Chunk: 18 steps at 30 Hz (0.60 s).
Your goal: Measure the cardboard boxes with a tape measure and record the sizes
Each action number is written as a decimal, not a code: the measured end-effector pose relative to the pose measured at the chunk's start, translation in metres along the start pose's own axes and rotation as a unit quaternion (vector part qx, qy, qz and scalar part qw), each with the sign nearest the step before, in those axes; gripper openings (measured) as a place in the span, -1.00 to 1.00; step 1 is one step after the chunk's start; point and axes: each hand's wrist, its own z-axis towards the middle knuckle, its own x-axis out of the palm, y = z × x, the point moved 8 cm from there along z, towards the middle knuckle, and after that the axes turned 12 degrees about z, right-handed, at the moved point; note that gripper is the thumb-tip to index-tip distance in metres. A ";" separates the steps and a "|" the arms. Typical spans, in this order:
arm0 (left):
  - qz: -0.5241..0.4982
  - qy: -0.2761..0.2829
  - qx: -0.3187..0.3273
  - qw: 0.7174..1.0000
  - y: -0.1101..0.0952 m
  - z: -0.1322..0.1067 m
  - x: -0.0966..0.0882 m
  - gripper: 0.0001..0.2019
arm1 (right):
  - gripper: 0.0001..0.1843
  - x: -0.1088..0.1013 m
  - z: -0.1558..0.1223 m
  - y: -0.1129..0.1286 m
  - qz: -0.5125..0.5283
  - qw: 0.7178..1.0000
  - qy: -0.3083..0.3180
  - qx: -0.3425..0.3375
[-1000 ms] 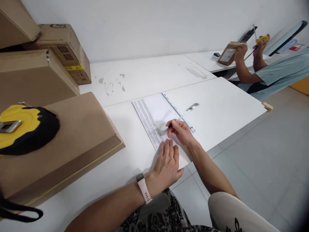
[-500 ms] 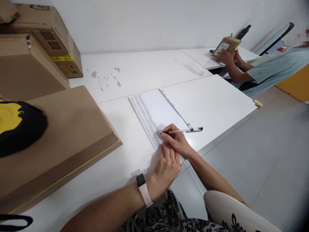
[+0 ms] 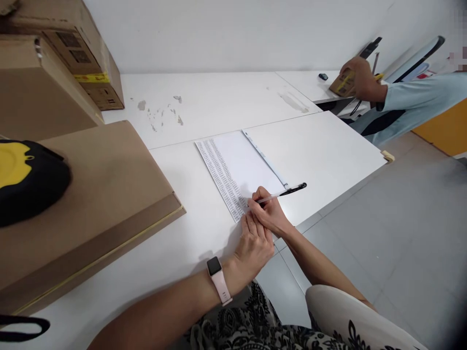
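A pen (image 3: 288, 190) with a clear barrel and black cap end is pinched in my right hand (image 3: 268, 210), its tip at the sheet of paper (image 3: 241, 160). Rows of small handwriting run along the paper's left side; the rest of the page looks blank. My left hand (image 3: 254, 245) lies flat on the near edge of the paper, fingers stretched out just under my right hand. A watch (image 3: 214, 266) with a pink strap sits on my left wrist.
Cardboard boxes (image 3: 91, 165) fill the left of the white table (image 3: 182, 243), with a black and yellow tape measure (image 3: 32, 180) on the nearest. At the far right a person (image 3: 412, 99) handles a small carton (image 3: 345, 83). Behind the table is a wall.
The pen tip has shifted slightly right along the writing and the pen has tilted a little. The other person has turned the carton and moved a hand over its top.
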 end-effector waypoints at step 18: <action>0.009 -0.014 -0.001 1.000 0.001 0.001 -0.002 -0.50 | -0.75 0.001 0.001 -0.001 -0.013 1.000 0.008 -0.003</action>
